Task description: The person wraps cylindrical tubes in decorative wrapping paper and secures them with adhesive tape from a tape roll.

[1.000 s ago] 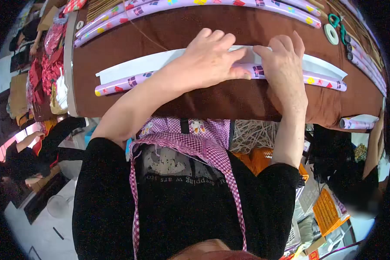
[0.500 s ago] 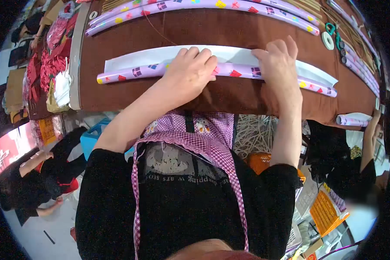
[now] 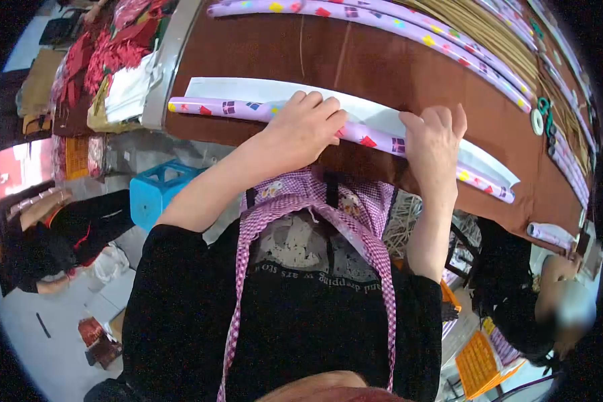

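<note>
A lilac patterned roll of gift wrapping paper (image 3: 375, 141) lies across the brown-covered table near its front edge, slightly slanted in view. Its loose end, a white flap (image 3: 365, 109), stands out along the far side of the roll. My left hand (image 3: 305, 128) is wrapped over the roll left of its middle, with the fingers curled at the flap. Further right, my right hand (image 3: 433, 144) also grips the roll, its thumb and bent fingers at the white edge and the little finger raised. The fingertips under both hands are partly hidden.
More lilac rolls (image 3: 409, 30) and thin brown sticks (image 3: 472, 27) lie at the back. Green-handled scissors (image 3: 543, 106) and a white tape roll (image 3: 537, 122) are on the right. A blue stool (image 3: 157, 194) stands below the table's left. Other people are at both sides.
The camera view has turned, so the table and roll now slant down to the right. Both hands keep their grip on the roll; little else differs.
</note>
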Tool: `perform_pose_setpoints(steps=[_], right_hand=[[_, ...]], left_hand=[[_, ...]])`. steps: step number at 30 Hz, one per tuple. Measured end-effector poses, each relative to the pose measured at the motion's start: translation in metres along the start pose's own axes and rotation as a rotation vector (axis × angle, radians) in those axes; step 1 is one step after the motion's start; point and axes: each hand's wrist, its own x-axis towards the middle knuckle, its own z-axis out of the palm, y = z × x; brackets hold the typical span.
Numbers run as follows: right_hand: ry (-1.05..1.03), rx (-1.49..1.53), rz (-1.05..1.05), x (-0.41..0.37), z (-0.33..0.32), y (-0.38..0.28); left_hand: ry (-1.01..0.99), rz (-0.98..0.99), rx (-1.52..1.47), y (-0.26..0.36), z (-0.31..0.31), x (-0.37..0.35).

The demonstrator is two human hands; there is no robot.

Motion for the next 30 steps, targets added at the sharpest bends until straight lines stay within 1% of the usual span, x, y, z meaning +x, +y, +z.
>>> perform_pose_setpoints(steps=[7,8,11,13,15,19,21,23,25,30], right_hand=[[-0.044,0.091,-0.015,0.016,-0.014,0.000],[-0.064,0.098,-0.008,0.020,-0.013,0.000],[-0.079,0.089,-0.007,0.007,0.005,0.021],[-0.104,0.065,-0.005,0.007,0.005,0.020],[-0.056,0.069,-0.024,0.010,0.003,0.017],[-0.064,0.048,-0.006,0.011,0.002,0.015],[-0.011,0.087,-0.030,0.010,0.003,0.017],[-0.011,0.068,-0.020,0.008,0.004,0.018],[0.001,0.074,-0.044,0.008,0.006,0.018],[-0.073,0.088,-0.025,0.005,0.005,0.021]], left_hand=[[-0.109,-0.133,-0.038,0.004,-0.025,0.001],[-0.031,-0.089,-0.049,0.001,-0.024,0.003],[0.004,-0.117,-0.088,0.012,-0.003,0.019],[-0.003,-0.111,-0.107,0.015,-0.002,0.029],[0.040,-0.038,-0.095,0.019,0.003,0.041],[0.054,0.012,-0.088,0.026,0.014,0.061],[0.026,0.005,-0.017,0.027,0.020,0.069],[0.024,0.032,-0.029,0.029,0.024,0.072],[0.002,0.010,0.001,0.030,0.026,0.073],[-0.039,0.001,0.055,0.031,0.032,0.075]])
